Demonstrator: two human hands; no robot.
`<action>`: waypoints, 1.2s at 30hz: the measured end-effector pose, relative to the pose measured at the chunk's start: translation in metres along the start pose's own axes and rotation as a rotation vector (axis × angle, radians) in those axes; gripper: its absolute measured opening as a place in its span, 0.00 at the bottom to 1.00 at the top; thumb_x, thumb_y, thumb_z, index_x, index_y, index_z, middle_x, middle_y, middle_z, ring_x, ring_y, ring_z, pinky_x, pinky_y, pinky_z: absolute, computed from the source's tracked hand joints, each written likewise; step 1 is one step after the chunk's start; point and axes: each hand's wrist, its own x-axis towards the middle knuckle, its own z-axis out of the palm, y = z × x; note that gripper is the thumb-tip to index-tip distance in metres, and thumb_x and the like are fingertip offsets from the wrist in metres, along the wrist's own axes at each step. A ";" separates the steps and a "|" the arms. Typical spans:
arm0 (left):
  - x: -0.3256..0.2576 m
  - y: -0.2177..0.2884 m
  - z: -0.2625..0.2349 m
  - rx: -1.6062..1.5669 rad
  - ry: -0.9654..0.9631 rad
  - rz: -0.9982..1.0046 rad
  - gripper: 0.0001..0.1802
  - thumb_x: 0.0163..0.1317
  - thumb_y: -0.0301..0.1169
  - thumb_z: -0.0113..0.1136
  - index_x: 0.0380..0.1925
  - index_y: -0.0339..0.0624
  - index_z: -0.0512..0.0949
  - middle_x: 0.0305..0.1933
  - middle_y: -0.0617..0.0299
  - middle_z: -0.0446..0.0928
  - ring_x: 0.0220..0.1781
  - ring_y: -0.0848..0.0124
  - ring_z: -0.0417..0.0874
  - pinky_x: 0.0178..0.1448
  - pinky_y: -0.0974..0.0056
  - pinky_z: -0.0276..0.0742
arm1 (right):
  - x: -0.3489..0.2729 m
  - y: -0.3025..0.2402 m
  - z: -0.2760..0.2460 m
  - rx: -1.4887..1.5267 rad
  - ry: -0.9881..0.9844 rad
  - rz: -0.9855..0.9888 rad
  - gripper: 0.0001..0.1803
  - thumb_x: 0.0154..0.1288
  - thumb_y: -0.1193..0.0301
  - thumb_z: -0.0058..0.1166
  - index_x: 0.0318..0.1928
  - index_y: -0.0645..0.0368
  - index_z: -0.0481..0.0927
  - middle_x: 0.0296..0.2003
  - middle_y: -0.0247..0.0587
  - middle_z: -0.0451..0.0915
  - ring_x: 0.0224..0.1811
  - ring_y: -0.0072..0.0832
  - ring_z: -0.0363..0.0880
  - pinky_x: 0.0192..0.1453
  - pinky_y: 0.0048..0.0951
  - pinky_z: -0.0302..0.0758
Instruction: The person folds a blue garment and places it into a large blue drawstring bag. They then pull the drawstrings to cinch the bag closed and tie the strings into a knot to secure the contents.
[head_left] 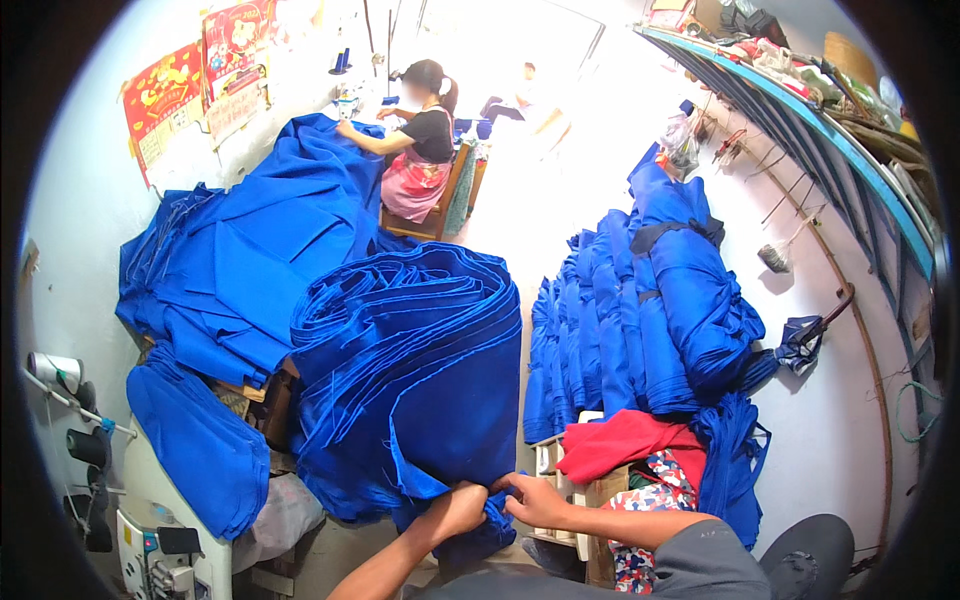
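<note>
In front of me stands a tall, loosely rolled stack of blue fabric, its cut edges showing in layers. At its lower edge my left hand is closed on a bunched blue cloth. Close beside it, on the right, my right hand pinches the same cloth, fingers bent. The two hands almost touch, and the cloth hangs below them. Whether this cloth is part of the big stack cannot be made out.
Left are a sewing machine, thread cones and a large blue fabric heap. Rolled blue bundles stand right, behind red cloth. A seated person works farther off. A loaded shelf overhangs the right wall.
</note>
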 end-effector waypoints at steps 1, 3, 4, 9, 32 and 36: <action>0.001 -0.001 0.003 0.007 -0.009 0.005 0.13 0.52 0.23 0.61 0.38 0.29 0.85 0.36 0.31 0.82 0.43 0.40 0.87 0.47 0.43 0.83 | -0.002 0.010 0.003 0.006 0.001 -0.015 0.18 0.58 0.75 0.56 0.50 0.59 0.84 0.41 0.51 0.86 0.37 0.40 0.86 0.44 0.38 0.81; 0.009 0.000 0.007 0.025 -0.046 0.017 0.15 0.52 0.22 0.60 0.40 0.29 0.85 0.36 0.31 0.82 0.42 0.40 0.87 0.47 0.43 0.83 | 0.002 0.025 0.003 0.020 -0.034 -0.043 0.21 0.57 0.74 0.57 0.53 0.59 0.84 0.38 0.51 0.86 0.36 0.39 0.85 0.43 0.38 0.81; 0.012 0.000 0.010 0.028 -0.045 0.013 0.14 0.52 0.22 0.60 0.39 0.29 0.85 0.35 0.31 0.82 0.42 0.40 0.87 0.46 0.43 0.82 | 0.006 0.035 0.000 -0.006 -0.072 -0.066 0.21 0.57 0.74 0.56 0.54 0.58 0.83 0.38 0.51 0.86 0.35 0.39 0.85 0.42 0.38 0.81; 0.025 -0.009 0.039 0.011 0.037 0.065 0.11 0.52 0.23 0.61 0.33 0.28 0.86 0.33 0.31 0.82 0.39 0.39 0.87 0.44 0.43 0.82 | 0.017 0.046 -0.019 0.144 -0.369 0.112 0.25 0.58 0.75 0.54 0.58 0.62 0.80 0.42 0.55 0.86 0.34 0.37 0.87 0.43 0.38 0.83; 0.025 0.009 0.102 0.010 0.147 0.210 0.12 0.54 0.27 0.61 0.37 0.32 0.84 0.37 0.36 0.83 0.42 0.42 0.85 0.51 0.47 0.79 | -0.011 0.166 0.039 -0.336 -0.476 -0.377 0.28 0.59 0.61 0.57 0.58 0.62 0.75 0.52 0.67 0.80 0.57 0.62 0.78 0.61 0.53 0.77; 0.030 -0.041 0.127 -0.175 0.127 0.201 0.14 0.55 0.28 0.61 0.40 0.32 0.83 0.43 0.35 0.83 0.47 0.42 0.84 0.55 0.47 0.77 | 0.014 0.131 0.034 -0.282 -0.543 -0.240 0.22 0.58 0.58 0.59 0.48 0.60 0.81 0.42 0.61 0.83 0.47 0.59 0.83 0.50 0.52 0.81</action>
